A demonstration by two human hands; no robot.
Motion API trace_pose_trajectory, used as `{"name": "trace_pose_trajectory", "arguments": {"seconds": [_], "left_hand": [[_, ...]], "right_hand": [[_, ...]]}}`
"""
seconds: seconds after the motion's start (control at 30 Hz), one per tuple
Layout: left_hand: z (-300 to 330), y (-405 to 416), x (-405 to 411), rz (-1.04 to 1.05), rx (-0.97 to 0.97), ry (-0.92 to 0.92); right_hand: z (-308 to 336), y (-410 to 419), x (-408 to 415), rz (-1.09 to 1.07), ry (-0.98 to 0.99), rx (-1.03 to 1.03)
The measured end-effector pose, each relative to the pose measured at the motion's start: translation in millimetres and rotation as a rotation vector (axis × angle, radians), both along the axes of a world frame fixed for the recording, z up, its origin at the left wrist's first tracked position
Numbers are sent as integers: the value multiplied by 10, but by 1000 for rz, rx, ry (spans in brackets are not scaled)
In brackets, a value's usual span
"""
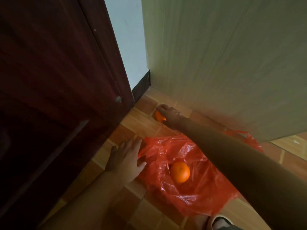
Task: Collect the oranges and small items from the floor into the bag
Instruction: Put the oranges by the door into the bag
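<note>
Tiled floor (132, 128) of orange-brown squares with pale grout, dim light. Dark red-brown wooden door (54, 90) fills the left side; pale blue-white wall strip (127, 39) with a dark skirting behind it; large pale green-grey panelled surface (224, 63) stands on the right, its base meeting the floor

Crumpled red translucent plastic bag (196, 193) lies spread on the floor in the lower middle, mouth open upward. One round orange fruit (180, 172) sits inside the bag, resting on the plastic

Second orange (159, 117) lies on the tiles beyond the bag, in the corner between door and green-grey panel, near the panel's base. Right hand (171, 115) reaches out over the bag at full arm stretch and covers that orange from above; fingers curve down round its far side, so the hand has hold of it. Only the near left part of the fruit shows. Fruit appears to be touching the floor, though I cannot tell for certain

Left hand (127, 158) lies palm down at the bag's left edge, fingers straight and spread, pointing toward the door corner; thumb side touches the plastic, holding nothing

Grey and white shoe (221, 224) shows at the bottom edge, just beside the bag's near corner
</note>
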State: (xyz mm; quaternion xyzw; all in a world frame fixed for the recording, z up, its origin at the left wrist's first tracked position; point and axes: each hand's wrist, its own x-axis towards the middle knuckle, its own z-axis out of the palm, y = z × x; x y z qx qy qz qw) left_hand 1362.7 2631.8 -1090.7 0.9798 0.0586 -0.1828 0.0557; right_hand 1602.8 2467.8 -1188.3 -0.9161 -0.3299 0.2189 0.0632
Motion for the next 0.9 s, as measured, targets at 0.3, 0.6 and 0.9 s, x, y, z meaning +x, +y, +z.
{"name": "trace_pose_trajectory", "arguments": {"seconds": [0.3, 0.6, 0.9], "left_hand": [[-63, -161, 72, -52, -23, 13], [-126, -416, 275, -44, -3, 16], [-165, -753, 417, -89, 14, 4]], "right_hand": [[478, -495, -512, -178, -43, 299], [692, -1605, -1536, -216, -43, 288], [421, -1906, -2196, -227, 93, 48]]}}
